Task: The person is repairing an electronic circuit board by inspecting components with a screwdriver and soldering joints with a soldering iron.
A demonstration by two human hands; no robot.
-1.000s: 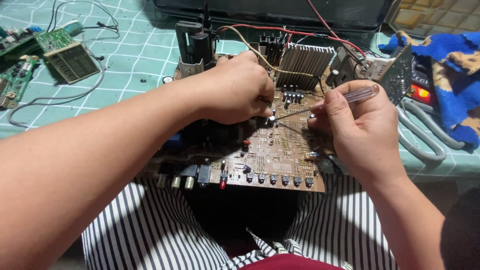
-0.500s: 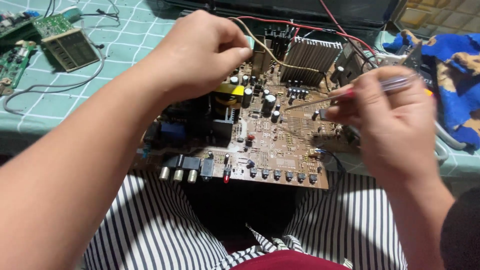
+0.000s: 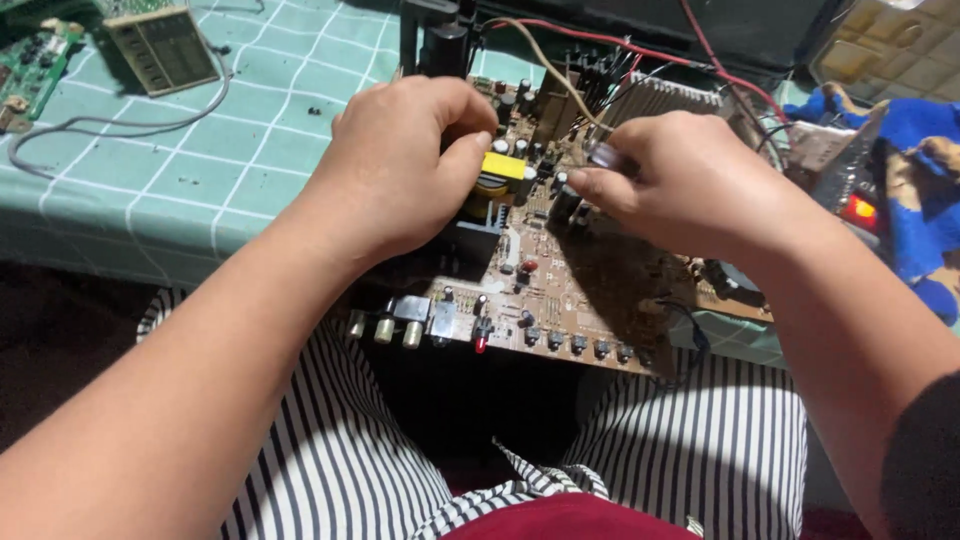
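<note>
Head view: a brown circuit board (image 3: 560, 290) was propped at the edge of a green checked tablecloth (image 3: 200, 170), overhanging striped trousers (image 3: 700, 440). The left hand (image 3: 400, 165) was curled closed on its top; the right hand (image 3: 690, 180) was pinched around a clear-handled tool (image 3: 605, 155).

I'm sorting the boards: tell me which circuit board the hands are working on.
The large brown circuit board at the table edge, under both hands; the green boards lie untouched at far left.

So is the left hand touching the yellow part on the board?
Touching. The head view shows the left hand with its thumb pressed against the yellow part on the board.
</note>
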